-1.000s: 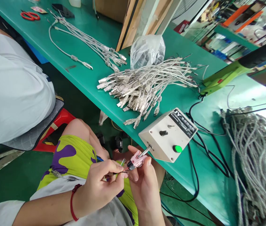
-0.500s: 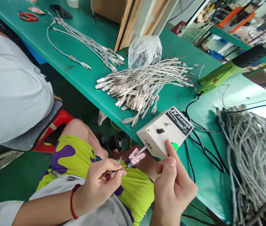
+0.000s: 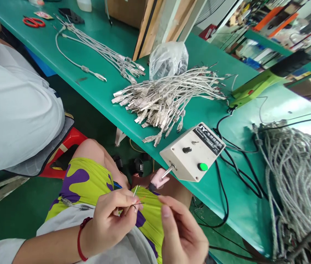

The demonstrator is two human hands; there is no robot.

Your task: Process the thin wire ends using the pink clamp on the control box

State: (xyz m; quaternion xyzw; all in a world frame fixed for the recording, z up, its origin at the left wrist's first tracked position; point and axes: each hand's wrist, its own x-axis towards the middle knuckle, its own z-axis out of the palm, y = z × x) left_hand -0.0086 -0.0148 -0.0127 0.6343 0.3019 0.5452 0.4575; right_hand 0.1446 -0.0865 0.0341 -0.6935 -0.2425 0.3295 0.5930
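Wires [image 3: 136, 198] sit pinched in the left hand [image 3: 108, 223], just below the pink clip [image 3: 158, 179] on the box [image 3: 192, 154]. The right hand [image 3: 184, 234], fingers loosely curled and holding nothing, hovers beside them. The box's black label reads "JY"; its smaller print is illegible.

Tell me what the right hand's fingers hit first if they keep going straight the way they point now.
The right hand points up and left, toward the thin wire ends pinched in the left hand. Those wires, or the left fingertips holding them, probably come first, though depth is hard to judge from this single view.
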